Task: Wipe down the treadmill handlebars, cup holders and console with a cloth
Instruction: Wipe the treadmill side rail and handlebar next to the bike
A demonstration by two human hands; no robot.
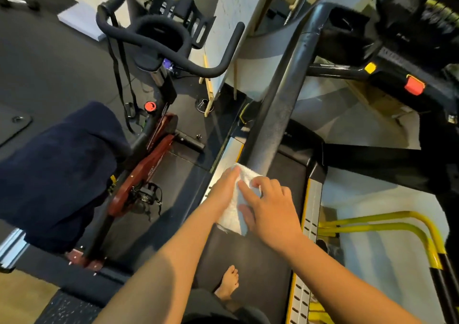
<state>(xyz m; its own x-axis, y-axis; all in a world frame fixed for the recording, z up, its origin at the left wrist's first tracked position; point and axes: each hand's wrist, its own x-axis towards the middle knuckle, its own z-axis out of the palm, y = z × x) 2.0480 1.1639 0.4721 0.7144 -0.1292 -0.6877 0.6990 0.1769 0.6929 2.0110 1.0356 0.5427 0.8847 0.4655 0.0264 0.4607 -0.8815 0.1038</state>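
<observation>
Left hand (pixel 226 190) presses and right hand (pixel 272 208) grips white cloth (pixel 233 216) on handlebar (pixel 280 95).

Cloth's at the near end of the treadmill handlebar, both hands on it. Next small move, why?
Probably slide the cloth up the handlebar toward the console. The left hand presses it and the right hand grips it at the bar's near end, and the stretch above looks dull and dusty, so likely unwiped.

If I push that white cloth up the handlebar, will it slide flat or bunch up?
Probably floppy: the white cloth drapes over the lower end of the handlebar and hangs creased below it. Likely light and grippy, being terry-looking, so it may bunch under the left hand and right hand rather than glide.
</observation>
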